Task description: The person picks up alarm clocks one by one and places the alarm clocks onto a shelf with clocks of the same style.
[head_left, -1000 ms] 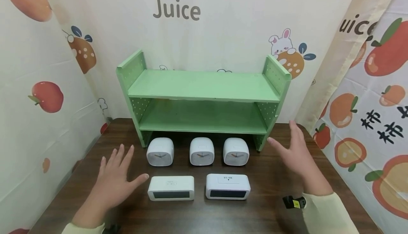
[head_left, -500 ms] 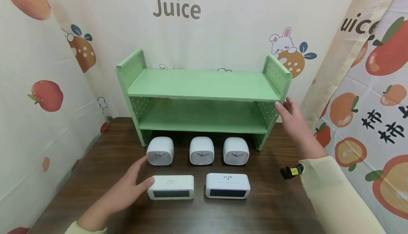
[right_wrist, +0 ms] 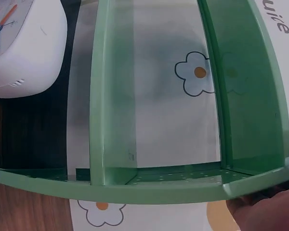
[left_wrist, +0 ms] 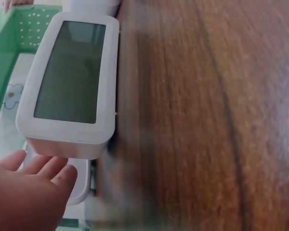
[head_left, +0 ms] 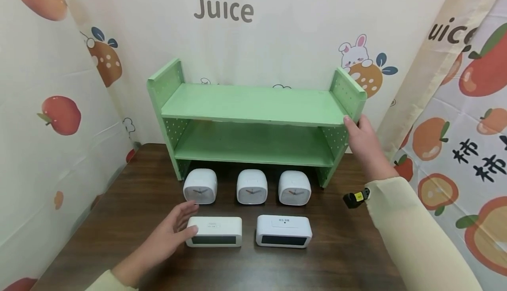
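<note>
A green two-tier shelf [head_left: 247, 104] stands at the back of the table. My right hand [head_left: 366, 148] grips its right side panel [right_wrist: 173, 193], thumb at the front edge and fingers on the outer side. My left hand [head_left: 164, 240] is at the left end of a white digital clock [head_left: 217, 225]. Its thumb lies at the clock's front corner, and the other fingers [left_wrist: 62, 179] are loosely bent by the end face; firm contact cannot be made out. Another white digital clock [head_left: 284, 226] sits to the right.
Three white analog clocks stand in a row before the shelf: left [head_left: 200, 186], middle [head_left: 251, 187] and right [head_left: 295, 188]. Fruit-print curtains [head_left: 285, 40] hang behind and at both sides. The dark wooden table [head_left: 222, 269] extends in front of the digital clocks.
My right hand has moved up and inward from beside the shelf onto its right panel. My left hand has come right to the left digital clock, its spread fingers drawing in. The clocks stay put.
</note>
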{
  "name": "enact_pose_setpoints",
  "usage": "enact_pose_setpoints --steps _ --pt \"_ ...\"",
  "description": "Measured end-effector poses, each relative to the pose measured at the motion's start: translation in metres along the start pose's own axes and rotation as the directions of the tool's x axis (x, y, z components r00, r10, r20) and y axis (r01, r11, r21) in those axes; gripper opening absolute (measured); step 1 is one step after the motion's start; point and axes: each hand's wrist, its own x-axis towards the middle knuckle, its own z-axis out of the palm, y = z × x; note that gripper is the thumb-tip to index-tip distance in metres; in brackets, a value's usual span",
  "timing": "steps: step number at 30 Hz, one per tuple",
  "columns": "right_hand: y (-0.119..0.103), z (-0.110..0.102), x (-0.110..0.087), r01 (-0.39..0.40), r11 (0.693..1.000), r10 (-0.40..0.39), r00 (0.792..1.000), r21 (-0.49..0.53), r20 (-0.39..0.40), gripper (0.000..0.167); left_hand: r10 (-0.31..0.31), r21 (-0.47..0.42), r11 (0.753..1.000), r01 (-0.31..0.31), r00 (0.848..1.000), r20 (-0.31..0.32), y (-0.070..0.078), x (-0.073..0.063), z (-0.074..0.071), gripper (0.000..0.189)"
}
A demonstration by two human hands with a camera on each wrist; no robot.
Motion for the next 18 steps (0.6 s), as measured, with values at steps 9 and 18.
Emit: enact_pose_setpoints --steps 9,18 --pt "0.007 0.006 0.009 0.001 0.999 0.001 1.000 0.051 -0.023 0.063 0.007 -0.006 1.000 -0.007 1.000 -0.004 -0.005 -0.001 0.009 0.070" --pt "0.013 0.010 0.009 0.027 0.991 -0.020 0.999 0.131 -0.050 0.059 -0.067 -0.044 0.997 0.067 0.998 -0.005 -0.011 0.008 0.014 0.073"
